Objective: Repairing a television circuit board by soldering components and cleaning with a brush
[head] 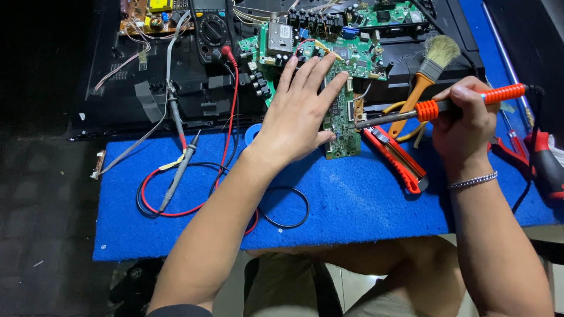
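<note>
Your left hand [299, 114] lies flat, fingers spread, on the green circuit board [343, 88] at the blue mat's [352, 199] back edge — right hand [464, 120] grips the soldering iron [437, 107].

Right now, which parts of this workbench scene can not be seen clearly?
All in the head view:
- Green circuit board: its left part is hidden under the left hand.
- Soldering iron: the middle of its handle is hidden inside the right hand; the tip contact is too small to judge.
- Multimeter: cut off by the top edge.
- Brush: its handle end is hidden behind the iron.

One head-worn camera looks steeply down, close over the blue mat [352, 199] and hands.
</note>
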